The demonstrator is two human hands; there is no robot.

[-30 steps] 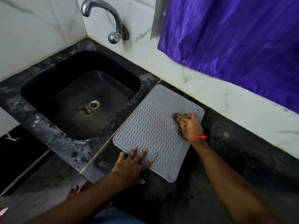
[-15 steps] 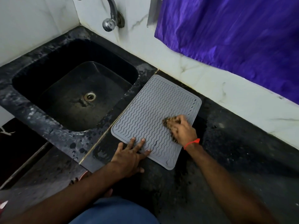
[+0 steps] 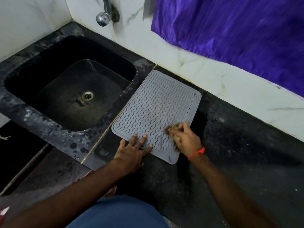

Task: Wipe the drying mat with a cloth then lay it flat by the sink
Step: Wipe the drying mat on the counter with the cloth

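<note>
Wiping the drying mat (image 3: pixel 153 104) beside the sink (image 3: pixel 26 102)
Left hand (image 3: pixel 133 150) presses flat; right hand (image 3: pixel 184 137) grips cloth (image 3: pixel 171 128); mat may slide if pressing weakens

A dark stone counter (image 3: pixel 238 145) runs along the white tiled wall, its surface mottled and wet-looking, with a black sink (image 3: pixel 69 89) set into its left part. A grey ribbed drying mat (image 3: pixel 156 112) lies flat on the counter just right of the sink, its far corner close to the wall. The left hand (image 3: pixel 131 152) presses flat on the mat's near edge, partly resting on the counter itself.
</note>
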